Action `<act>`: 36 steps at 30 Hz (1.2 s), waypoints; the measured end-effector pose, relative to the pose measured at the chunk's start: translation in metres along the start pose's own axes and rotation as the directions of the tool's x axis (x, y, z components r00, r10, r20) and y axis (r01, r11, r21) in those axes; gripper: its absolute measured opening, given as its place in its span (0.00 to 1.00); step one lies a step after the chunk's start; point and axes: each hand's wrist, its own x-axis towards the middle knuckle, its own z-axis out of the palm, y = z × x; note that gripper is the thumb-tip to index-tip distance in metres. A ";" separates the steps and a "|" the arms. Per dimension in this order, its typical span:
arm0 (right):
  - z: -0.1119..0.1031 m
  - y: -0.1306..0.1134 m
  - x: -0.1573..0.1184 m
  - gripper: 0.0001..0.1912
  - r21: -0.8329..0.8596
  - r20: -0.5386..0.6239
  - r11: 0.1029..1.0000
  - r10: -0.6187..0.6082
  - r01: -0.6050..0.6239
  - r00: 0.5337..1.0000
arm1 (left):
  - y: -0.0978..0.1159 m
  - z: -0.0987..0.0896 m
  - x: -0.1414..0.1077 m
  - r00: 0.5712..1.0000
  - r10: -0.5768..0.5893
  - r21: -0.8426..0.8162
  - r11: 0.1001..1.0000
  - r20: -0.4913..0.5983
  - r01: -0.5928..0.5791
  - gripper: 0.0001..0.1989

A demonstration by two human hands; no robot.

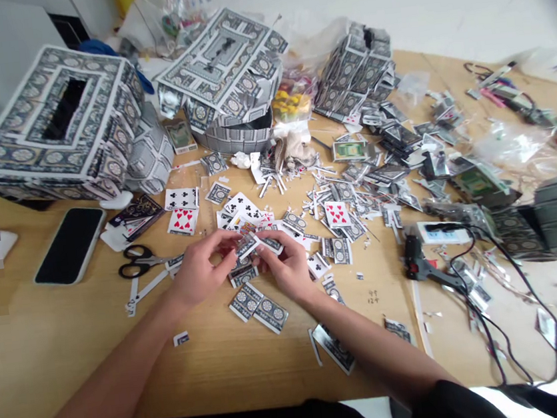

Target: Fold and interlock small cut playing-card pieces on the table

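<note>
Between both hands, over the middle of the table, is a folded playing card (248, 244) with a blue-grey patterned back. My left hand (206, 264) pinches its left side with thumb and fingers. My right hand (284, 262) is closed on the right side, where another patterned bit shows. Underneath and around lie loose playing cards (270, 314), some back up, some face up. Black-handled scissors (136, 261) rest left of my left hand, their blades partly covered by card strips. The fingertips hide part of the held card.
Boxes covered in folded cards (100, 145) stand at the back left, beside a round card-woven container (235, 137). A phone (70, 246) lies left. Card scraps spread across the centre. At right are a glue gun (418, 260), black cables (504, 244) and a power strip (445, 232).
</note>
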 end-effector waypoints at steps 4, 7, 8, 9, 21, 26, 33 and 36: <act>-0.004 0.010 0.000 0.15 -0.048 0.039 0.998 -0.041 0.042 0.998 | -0.001 0.001 0.000 1.000 -0.020 -0.045 0.999 0.021 0.021 0.12; -0.007 0.016 0.001 0.14 -0.111 0.054 0.988 -0.107 0.112 0.993 | 0.000 0.001 0.000 0.998 -0.033 -0.096 0.995 0.049 0.037 0.11; -0.007 0.017 0.002 0.13 -0.119 0.059 0.984 -0.128 0.135 0.990 | 0.001 0.002 0.000 0.998 -0.037 -0.110 0.993 0.050 0.042 0.11; -0.008 0.016 0.003 0.13 -0.123 0.061 0.980 -0.150 0.156 0.987 | 0.001 0.002 0.000 0.998 -0.040 -0.123 0.991 0.048 0.046 0.11; -0.006 0.004 0.006 0.08 -0.082 0.047 0.981 -0.174 0.177 0.984 | -0.001 0.003 0.001 0.997 0.073 0.066 0.995 0.039 -0.075 0.10; -0.005 0.008 0.005 0.10 -0.077 -0.010 0.989 -0.129 0.127 0.992 | -0.002 -0.010 0.004 0.983 0.153 0.255 0.959 -0.104 -0.122 0.08; -0.005 0.009 0.004 0.10 -0.114 0.009 0.977 -0.180 0.180 0.984 | 0.005 -0.011 0.005 0.915 0.323 0.393 0.895 -0.243 -0.211 0.16; -0.005 0.007 0.004 0.10 -0.142 0.035 0.962 -0.233 0.235 0.972 | 0.010 -0.004 0.002 0.930 0.366 0.406 0.856 -0.038 -0.321 0.17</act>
